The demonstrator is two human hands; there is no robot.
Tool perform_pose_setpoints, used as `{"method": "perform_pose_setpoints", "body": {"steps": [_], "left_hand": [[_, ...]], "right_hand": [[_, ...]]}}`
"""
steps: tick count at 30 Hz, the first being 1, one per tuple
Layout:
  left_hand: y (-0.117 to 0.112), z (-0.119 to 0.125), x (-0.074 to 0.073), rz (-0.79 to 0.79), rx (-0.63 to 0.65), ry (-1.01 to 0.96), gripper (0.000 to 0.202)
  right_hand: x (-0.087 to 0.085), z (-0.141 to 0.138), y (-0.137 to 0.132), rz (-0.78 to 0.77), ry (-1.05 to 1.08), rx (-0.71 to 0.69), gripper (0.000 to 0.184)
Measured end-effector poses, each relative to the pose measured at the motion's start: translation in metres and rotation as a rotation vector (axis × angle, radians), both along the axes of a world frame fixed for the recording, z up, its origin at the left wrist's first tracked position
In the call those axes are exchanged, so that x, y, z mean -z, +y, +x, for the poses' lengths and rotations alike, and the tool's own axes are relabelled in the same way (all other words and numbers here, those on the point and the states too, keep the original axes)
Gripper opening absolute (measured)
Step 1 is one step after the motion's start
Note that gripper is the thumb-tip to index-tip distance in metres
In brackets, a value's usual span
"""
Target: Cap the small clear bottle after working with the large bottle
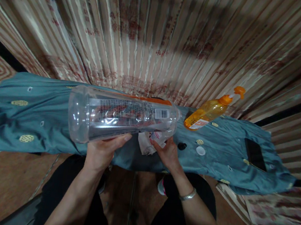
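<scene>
My left hand (101, 153) is wrapped around the underside of a large clear plastic bottle (81, 115), its thumb showing along the lower edge. The bottle lies sideways in the air, broad base to the left and narrower end to the right, with a printed silver label and barcode on it. Below the narrow end, my right hand (167, 153) is closed on a crumpled white packet or tissue (147, 145) with some pink-red print. Its fingertips are partly hidden. Right of that hand lie a small black cap (182, 146) and a white round disc (200, 151).
An orange-yellow pump bottle (206, 113) stands beyond the large bottle's right end. A black phone-like slab (255, 155) lies at the right on the teal cloth (52, 119) over the narrow table. A striped curtain (157, 33) hangs directly behind.
</scene>
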State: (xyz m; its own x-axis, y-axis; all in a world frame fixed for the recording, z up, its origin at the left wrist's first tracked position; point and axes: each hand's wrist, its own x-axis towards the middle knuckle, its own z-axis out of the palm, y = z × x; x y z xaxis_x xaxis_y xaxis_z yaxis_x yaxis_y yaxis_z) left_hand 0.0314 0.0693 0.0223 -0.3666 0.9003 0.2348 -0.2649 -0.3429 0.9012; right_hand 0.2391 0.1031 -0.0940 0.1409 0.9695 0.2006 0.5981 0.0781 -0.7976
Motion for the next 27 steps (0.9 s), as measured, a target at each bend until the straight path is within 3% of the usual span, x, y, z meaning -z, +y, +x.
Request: {"method": "perform_pose_setpoints", "body": {"steps": [7,12,21,27], "left_hand": [[0.0001,-0.0022,0.0034,-0.025,-0.001,0.053,0.058],[0.0000,-0.0007,-0.0002,-0.027,0.016,0.039,0.077],[-0.0009,-0.0030,0.0052,-0.049,-0.010,0.071,0.068],[-0.0007,-0.0013,0.0008,-0.040,0.007,0.034,0.089]], "right_hand": [[-0.0029,-0.0003,-0.0010,-0.017,0.007,-0.008,0.065],[-0.0009,-0.0003,-0.0006,0.008,0.012,-0.007,0.066],[-0.0038,-0.0003,-0.0012,-0.034,0.018,-0.018,0.067],[-0.0044,-0.0003,-0.0013,-0.026,0.021,-0.017,0.066]]}}
